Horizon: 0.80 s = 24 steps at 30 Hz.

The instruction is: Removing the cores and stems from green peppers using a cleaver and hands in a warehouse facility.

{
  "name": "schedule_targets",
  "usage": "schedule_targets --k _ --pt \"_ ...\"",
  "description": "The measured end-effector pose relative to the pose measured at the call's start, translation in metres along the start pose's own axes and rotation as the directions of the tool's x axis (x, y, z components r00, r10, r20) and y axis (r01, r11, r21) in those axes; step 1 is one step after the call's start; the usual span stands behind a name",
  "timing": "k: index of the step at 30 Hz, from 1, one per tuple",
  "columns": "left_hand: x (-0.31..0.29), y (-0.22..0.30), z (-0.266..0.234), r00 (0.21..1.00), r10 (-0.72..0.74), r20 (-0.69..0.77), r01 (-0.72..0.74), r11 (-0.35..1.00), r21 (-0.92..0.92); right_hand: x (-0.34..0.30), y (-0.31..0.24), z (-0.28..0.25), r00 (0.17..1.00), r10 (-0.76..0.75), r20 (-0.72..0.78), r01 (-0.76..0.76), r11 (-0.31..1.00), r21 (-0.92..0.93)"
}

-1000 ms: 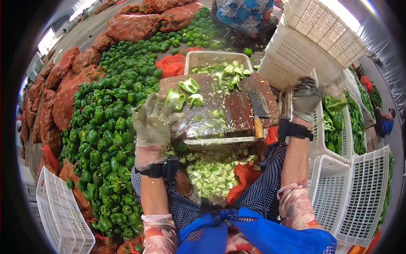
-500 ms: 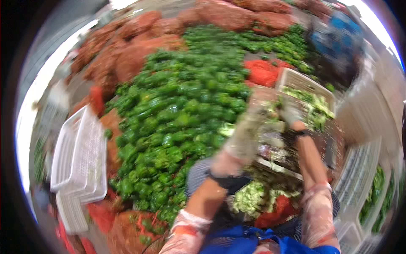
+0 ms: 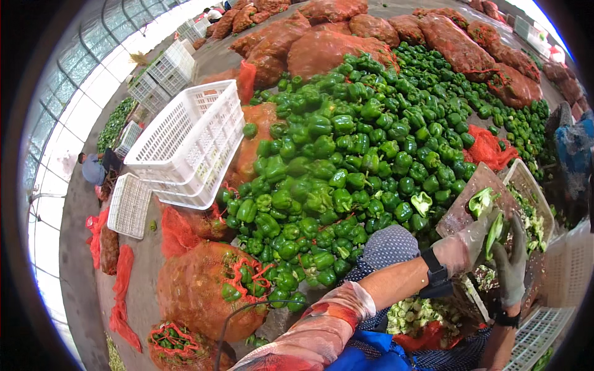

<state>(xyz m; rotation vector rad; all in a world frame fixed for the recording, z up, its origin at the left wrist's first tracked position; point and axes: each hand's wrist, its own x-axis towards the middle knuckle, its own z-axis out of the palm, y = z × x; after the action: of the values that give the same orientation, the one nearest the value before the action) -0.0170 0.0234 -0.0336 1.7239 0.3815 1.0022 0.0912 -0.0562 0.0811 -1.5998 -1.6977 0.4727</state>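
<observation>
Green pepper piece (image 3: 494, 235) lies between your gloved left hand (image 3: 465, 246) and right hand (image 3: 511, 264), at the brown board (image 3: 461, 198); the hands are close together, but which one pinches it, if either, you can't tell from this angle. Smooth pepper skin against loose glove film could let it slip, and a careless knuckle might knock the cut pepper (image 3: 482, 201) beside it onto the heap of whole peppers (image 3: 343, 157).

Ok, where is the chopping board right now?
In the head view, the brown chopping board is at right, partly hidden by the left hand and right hand, with green bell peppers heaped to its left.
</observation>
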Motion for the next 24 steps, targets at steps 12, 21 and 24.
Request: schedule_targets --k 12,21,24 --pt "0.01 0.021 0.019 0.988 -0.032 0.148 0.057 0.985 -0.164 -0.042 0.026 -0.002 0.927 0.349 0.138 -0.345 0.65 0.677" --pt "-0.013 0.034 -0.019 0.944 -0.066 0.325 0.084 0.996 -0.041 -0.028 0.005 0.007 0.922 0.363 0.135 -0.309 0.48 0.821" --pt "0.014 0.1 -0.005 0.78 -0.576 0.246 0.61 0.608 -0.509 -0.032 0.002 -0.007 0.927 0.351 0.129 -0.314 0.541 0.78"
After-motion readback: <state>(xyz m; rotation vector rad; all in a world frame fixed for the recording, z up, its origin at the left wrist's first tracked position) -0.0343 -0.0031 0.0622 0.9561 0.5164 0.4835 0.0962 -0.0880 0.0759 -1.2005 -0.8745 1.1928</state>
